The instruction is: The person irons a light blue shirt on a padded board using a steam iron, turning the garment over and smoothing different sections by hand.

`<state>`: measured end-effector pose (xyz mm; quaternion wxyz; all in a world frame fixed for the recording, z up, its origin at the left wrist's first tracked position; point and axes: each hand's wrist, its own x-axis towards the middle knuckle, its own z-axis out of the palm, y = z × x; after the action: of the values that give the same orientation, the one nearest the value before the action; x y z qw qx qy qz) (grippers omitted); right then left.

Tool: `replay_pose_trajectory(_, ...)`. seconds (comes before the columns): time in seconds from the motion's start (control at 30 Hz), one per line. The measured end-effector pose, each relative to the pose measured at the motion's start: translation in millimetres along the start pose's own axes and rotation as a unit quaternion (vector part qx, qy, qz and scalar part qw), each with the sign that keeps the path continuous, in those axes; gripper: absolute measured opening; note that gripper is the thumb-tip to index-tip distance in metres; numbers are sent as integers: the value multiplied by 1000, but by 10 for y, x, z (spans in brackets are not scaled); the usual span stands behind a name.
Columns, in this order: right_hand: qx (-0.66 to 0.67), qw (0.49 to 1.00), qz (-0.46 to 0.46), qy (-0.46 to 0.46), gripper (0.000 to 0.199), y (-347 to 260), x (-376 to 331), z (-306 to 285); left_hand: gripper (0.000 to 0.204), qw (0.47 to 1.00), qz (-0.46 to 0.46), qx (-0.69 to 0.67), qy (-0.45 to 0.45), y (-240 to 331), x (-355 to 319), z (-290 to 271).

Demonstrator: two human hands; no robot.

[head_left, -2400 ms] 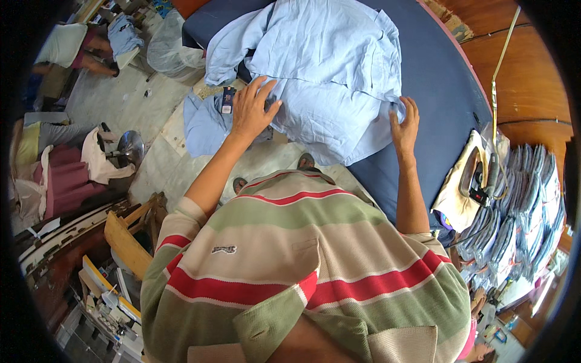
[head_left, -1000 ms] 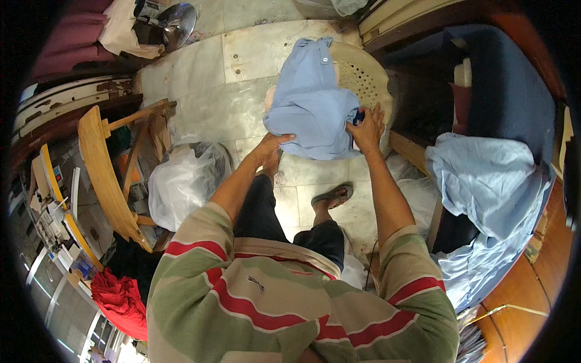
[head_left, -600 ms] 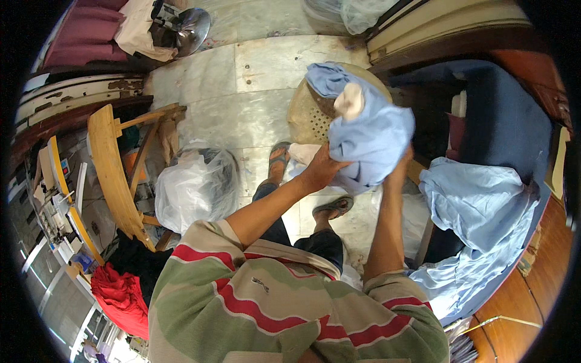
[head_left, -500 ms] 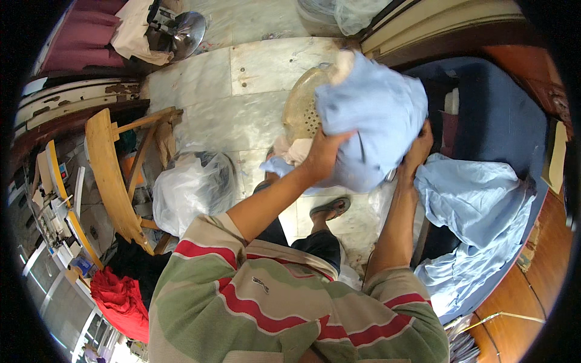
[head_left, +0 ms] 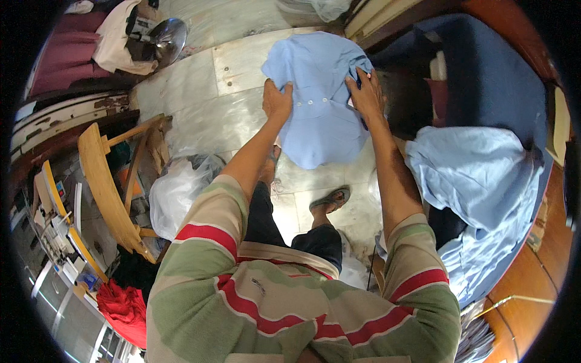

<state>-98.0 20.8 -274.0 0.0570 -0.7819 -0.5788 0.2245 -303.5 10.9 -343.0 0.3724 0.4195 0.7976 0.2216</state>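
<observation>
Near me on the right, a heap of light blue cloth (head_left: pixel 484 181) lies on the dark blue table (head_left: pixel 496 78). Farther out, my left hand (head_left: pixel 277 101) and right hand (head_left: pixel 365 94) each grip a side of a light blue shirt (head_left: pixel 321 91), fingers closed on its fabric, holding it above the marble floor (head_left: pixel 206 103).

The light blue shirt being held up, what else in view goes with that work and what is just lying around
In hand:
- light blue shirt, gripped by the left hand and the right hand
- heap of light blue cloth on the dark blue table

Lying about:
- white plastic bag
- wooden chair
- red cloth
- metal bowl
</observation>
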Motion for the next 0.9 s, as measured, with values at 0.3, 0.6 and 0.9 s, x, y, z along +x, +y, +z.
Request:
replay_pose_trajectory(0.3, 327, 933, -87, 124, 44, -42, -1745, -348, 74, 988, 90, -109, -63, -1000, -134, -33)
replay_pose_trajectory(0.6, 246, 954, -164, 49, 26, 452, -4101, -2041, 47, 899, 359, -62, -241, 341, -2435, -889)
replay_pose_trajectory(0.9, -78, 885, 209, 408, 51, 2057, -4278, -2940, 43, 577, 800, 130, -101, 2608, -3443, -804)
